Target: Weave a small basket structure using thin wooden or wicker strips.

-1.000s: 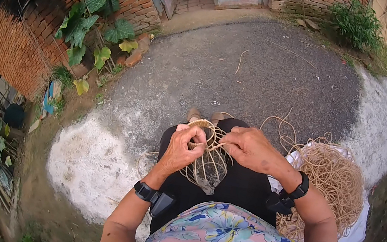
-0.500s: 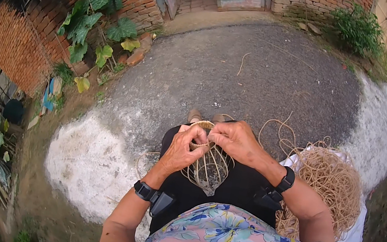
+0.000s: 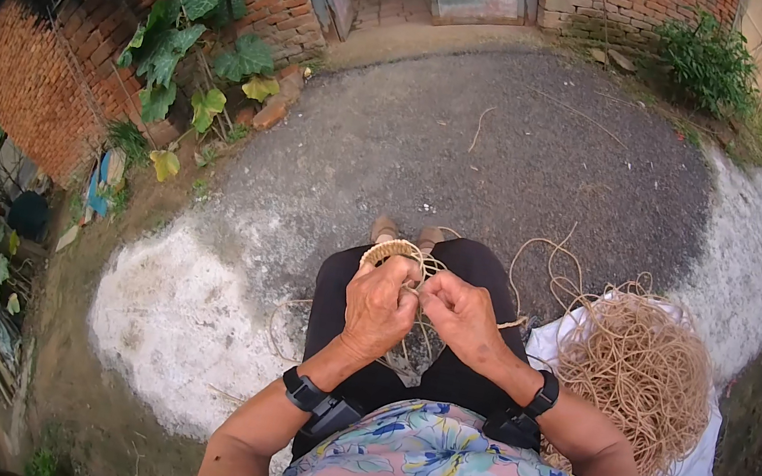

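Observation:
A partly woven piece of tan cord with a curved, braided rim (image 3: 386, 251) sits above my lap between my knees. My left hand (image 3: 380, 306) is closed on the near side of this woven piece, covering much of it. Close beside it, my right hand (image 3: 464, 322) pinches a tan cord at the rim; the fingertips nearly meet the left ones. A cord end (image 3: 514, 324) sticks out past the right knuckles. Loose strands of the piece hang below the hands, partly hidden by them.
A large tangled heap of tan cord (image 3: 640, 379) lies on a white sack (image 3: 697, 458) at my right, with loops trailing toward me. Dark paving (image 3: 510, 179) spreads ahead to a doorway. Brick walls and a leafy vine (image 3: 172, 46) stand at the far left.
My left hand has turned and shifted slightly lower, showing more of the braided rim. My right hand has moved down and closer to my body, and a cord end now shows beside it.

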Available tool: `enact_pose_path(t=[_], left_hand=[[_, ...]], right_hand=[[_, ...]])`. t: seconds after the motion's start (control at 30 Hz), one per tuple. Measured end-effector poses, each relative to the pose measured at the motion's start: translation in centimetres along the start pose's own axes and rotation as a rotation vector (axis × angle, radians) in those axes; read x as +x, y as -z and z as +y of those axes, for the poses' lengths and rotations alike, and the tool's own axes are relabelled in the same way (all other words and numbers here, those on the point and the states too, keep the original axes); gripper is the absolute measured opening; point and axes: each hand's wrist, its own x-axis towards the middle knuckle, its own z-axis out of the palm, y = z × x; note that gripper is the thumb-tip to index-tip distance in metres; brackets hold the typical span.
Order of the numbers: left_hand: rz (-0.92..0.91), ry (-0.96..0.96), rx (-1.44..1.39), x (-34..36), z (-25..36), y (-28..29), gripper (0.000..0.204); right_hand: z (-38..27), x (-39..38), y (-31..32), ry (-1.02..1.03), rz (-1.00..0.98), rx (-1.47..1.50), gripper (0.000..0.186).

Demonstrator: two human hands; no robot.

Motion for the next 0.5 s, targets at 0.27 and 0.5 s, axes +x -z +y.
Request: enact_pose_path(t=[0.27,0.5], left_hand=[[-0.418,0.057,-0.231,3.1,-0.4,4.3,0.028],[-0.855,-0.094,-0.228,7.2,-4.1,5.1,0.014]], right_hand=[[0.3,-0.4,-0.3,-0.104,0.027,-0.02,0.013],[0.4,0.2,-1.9,-0.013,0.1,-0.123,0.011]])
